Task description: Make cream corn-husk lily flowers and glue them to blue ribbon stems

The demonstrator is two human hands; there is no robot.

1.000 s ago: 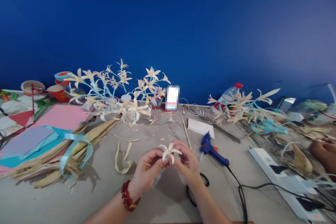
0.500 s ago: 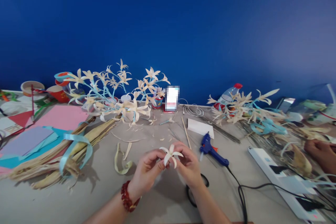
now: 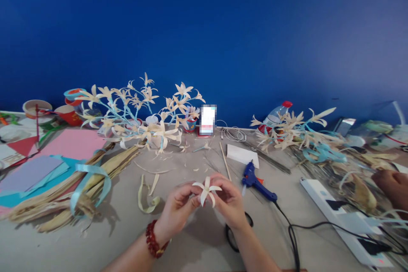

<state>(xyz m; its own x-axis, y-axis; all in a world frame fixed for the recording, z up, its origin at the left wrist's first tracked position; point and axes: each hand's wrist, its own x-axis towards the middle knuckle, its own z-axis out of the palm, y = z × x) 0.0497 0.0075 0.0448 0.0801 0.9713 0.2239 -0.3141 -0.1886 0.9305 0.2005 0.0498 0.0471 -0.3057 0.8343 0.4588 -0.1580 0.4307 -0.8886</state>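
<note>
Between my two hands sits a small cream-white handmade flower (image 3: 207, 189) with several narrow pointed petals, its face turned up toward me. My left hand (image 3: 182, 207), with a red bead bracelet (image 3: 154, 240) at the wrist, closes thumb and fingers on the flower's left side and base. My right hand (image 3: 228, 202) pinches it from the right. The fingers cover whatever lies beneath the petals. Black-handled scissors (image 3: 232, 238) lie partly hidden under my right wrist. To the right rests a blue glue gun (image 3: 255, 182), its cord running toward the front.
Dried husks (image 3: 92, 178) tied with blue ribbon lie left beside coloured paper (image 3: 32, 174). Flower sprays (image 3: 127, 110) stand at the back left, more flowers (image 3: 296, 127) at the back right. A white power strip (image 3: 338, 221) lies right, near another person's hand (image 3: 392, 187).
My hands stay closed on the flower, which has tipped slightly so its petals spread a little differently. The view has shifted a touch. The other person's hand at right has moved slightly.
</note>
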